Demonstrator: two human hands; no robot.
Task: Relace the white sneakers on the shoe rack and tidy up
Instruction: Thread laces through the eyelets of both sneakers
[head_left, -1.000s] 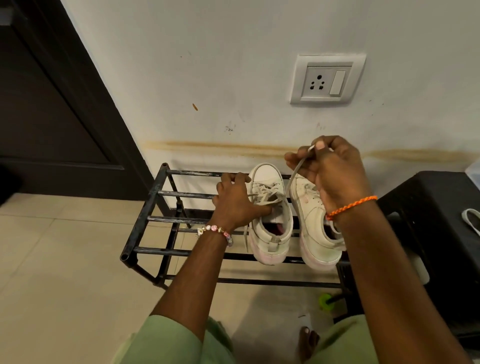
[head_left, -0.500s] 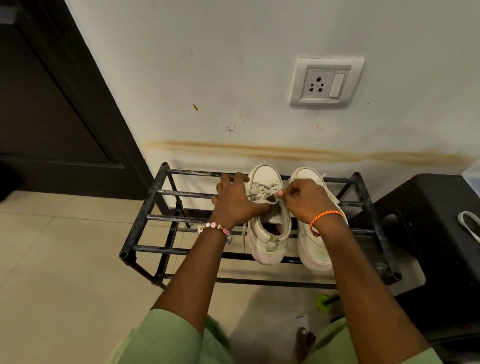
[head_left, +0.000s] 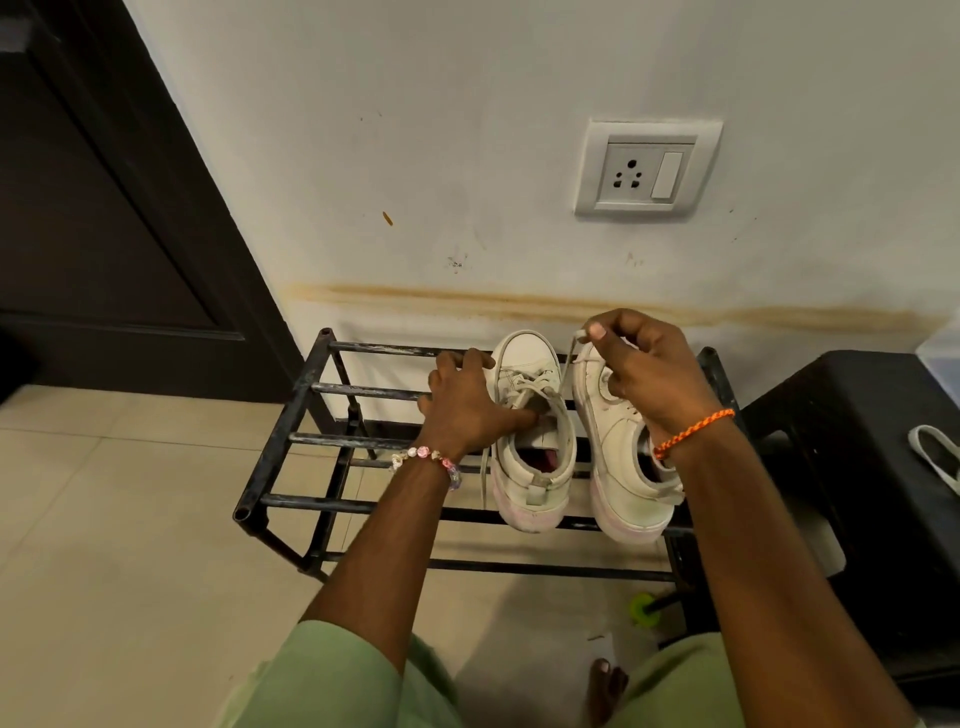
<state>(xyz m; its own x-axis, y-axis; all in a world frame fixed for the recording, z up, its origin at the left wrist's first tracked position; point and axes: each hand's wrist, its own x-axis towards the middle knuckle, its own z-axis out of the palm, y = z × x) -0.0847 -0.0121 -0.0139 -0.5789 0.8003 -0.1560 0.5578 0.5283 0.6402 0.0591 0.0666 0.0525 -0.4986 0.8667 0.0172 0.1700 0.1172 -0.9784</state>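
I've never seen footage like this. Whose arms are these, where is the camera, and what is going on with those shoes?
No machine here: these are a person's own two arms, filmed by one wide-angle camera worn on the head, looking forward and down. That is why the arms enter from the bottom edge.

A black metal shoe rack stands against the wall, and two white sneakers sit on its top bars with toes toward the wall. The left hand steadies the left sneaker, fingers over its side and thumb by the opening. The right hand is raised above the right sneaker, pinching the end of a shoelace that runs down to the left sneaker's eyelets. A dark stool stands to the right.
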